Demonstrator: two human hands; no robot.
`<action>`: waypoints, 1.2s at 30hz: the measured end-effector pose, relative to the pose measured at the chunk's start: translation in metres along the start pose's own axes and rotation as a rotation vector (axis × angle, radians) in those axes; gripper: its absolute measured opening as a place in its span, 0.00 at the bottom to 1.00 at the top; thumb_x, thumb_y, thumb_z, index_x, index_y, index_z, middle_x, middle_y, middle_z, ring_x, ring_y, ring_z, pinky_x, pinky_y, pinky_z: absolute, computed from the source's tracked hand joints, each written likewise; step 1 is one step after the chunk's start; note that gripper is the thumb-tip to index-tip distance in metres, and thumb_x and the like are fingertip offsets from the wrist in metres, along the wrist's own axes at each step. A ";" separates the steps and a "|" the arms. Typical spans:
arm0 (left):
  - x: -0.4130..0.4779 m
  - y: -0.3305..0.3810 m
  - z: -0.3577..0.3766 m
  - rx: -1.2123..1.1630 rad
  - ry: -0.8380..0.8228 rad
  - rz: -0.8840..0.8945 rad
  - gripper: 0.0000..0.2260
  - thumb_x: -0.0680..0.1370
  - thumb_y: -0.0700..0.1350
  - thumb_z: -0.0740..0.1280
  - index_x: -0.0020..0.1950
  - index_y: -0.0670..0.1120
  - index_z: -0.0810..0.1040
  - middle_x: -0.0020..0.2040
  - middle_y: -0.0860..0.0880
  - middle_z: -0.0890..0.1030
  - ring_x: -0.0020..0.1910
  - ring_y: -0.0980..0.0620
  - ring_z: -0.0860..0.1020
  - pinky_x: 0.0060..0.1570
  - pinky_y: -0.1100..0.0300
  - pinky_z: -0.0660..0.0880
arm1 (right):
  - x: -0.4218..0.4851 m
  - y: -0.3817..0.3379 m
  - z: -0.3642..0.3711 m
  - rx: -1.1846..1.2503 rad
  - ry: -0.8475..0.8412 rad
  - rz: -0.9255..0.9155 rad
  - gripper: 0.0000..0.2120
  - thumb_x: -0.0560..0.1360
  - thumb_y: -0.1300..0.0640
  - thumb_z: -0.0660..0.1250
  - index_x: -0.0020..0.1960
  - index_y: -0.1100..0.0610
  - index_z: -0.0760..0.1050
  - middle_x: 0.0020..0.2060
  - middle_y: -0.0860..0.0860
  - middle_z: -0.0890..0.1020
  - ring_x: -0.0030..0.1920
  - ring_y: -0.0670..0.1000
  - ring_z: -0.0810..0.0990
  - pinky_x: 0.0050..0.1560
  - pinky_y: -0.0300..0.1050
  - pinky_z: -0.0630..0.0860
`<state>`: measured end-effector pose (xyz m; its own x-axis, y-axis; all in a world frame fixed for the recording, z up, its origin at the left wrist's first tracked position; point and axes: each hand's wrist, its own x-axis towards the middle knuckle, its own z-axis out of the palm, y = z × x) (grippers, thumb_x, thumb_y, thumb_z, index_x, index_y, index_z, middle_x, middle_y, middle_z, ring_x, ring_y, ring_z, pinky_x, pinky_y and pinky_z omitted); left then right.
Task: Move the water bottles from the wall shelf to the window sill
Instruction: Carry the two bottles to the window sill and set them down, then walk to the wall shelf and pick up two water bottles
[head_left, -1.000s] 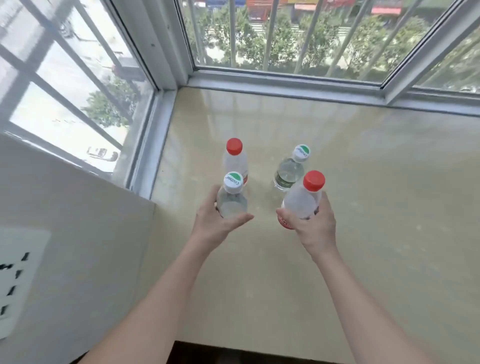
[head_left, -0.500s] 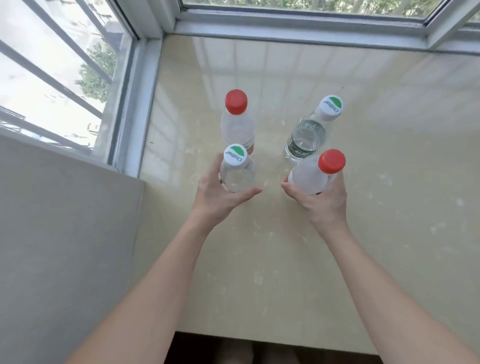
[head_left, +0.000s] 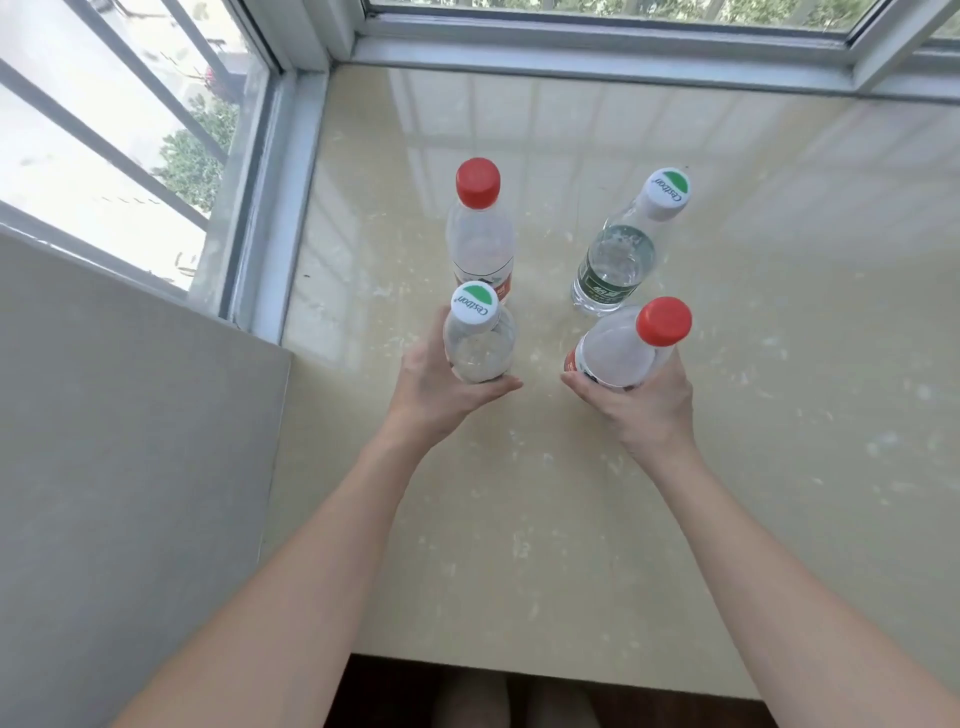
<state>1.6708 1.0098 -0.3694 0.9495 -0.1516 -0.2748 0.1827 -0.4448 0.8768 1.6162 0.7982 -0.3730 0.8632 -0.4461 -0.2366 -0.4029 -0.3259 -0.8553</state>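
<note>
Red-capped clear plastic water bottle (head_left: 480, 244) stands upright on the glossy beige stone window sill (head_left: 519, 519), at upper centre of the frame. A green-and-white-capped clear water bottle (head_left: 618, 260) stands upright well apart to its right. Just below them, the left hand (head_left: 436, 389) curls around a second green-and-white-capped bottle (head_left: 478, 348). The right hand (head_left: 644, 405) grips a second red-capped bottle (head_left: 618, 353), which is tilted rightward. Whether the held bottles touch the sill cannot be told. A grey wall (head_left: 130, 467) fills the lower left.
</note>
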 end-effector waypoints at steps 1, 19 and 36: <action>0.000 -0.002 0.000 0.002 0.005 0.003 0.32 0.61 0.52 0.83 0.61 0.50 0.75 0.52 0.59 0.81 0.54 0.58 0.79 0.51 0.67 0.74 | -0.001 0.002 0.000 0.001 -0.007 -0.004 0.32 0.58 0.46 0.83 0.58 0.51 0.74 0.50 0.45 0.84 0.52 0.46 0.82 0.52 0.42 0.78; -0.064 0.051 -0.066 0.845 -0.061 0.022 0.43 0.70 0.58 0.73 0.79 0.51 0.55 0.71 0.49 0.69 0.69 0.45 0.67 0.67 0.52 0.65 | -0.045 -0.048 -0.101 -0.853 -0.259 -0.182 0.41 0.70 0.46 0.74 0.78 0.50 0.59 0.67 0.52 0.70 0.65 0.58 0.72 0.63 0.54 0.71; -0.152 0.286 -0.132 1.018 0.327 0.522 0.30 0.72 0.62 0.60 0.71 0.50 0.69 0.66 0.51 0.76 0.66 0.46 0.73 0.66 0.48 0.68 | -0.117 -0.245 -0.191 -0.878 0.207 -0.745 0.26 0.67 0.49 0.74 0.63 0.55 0.77 0.58 0.55 0.80 0.60 0.59 0.77 0.62 0.58 0.76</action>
<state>1.6119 1.0223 -0.0249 0.8960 -0.3555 0.2659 -0.3914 -0.9153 0.0952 1.5557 0.7706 -0.0480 0.9413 -0.0028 0.3375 0.0400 -0.9920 -0.1196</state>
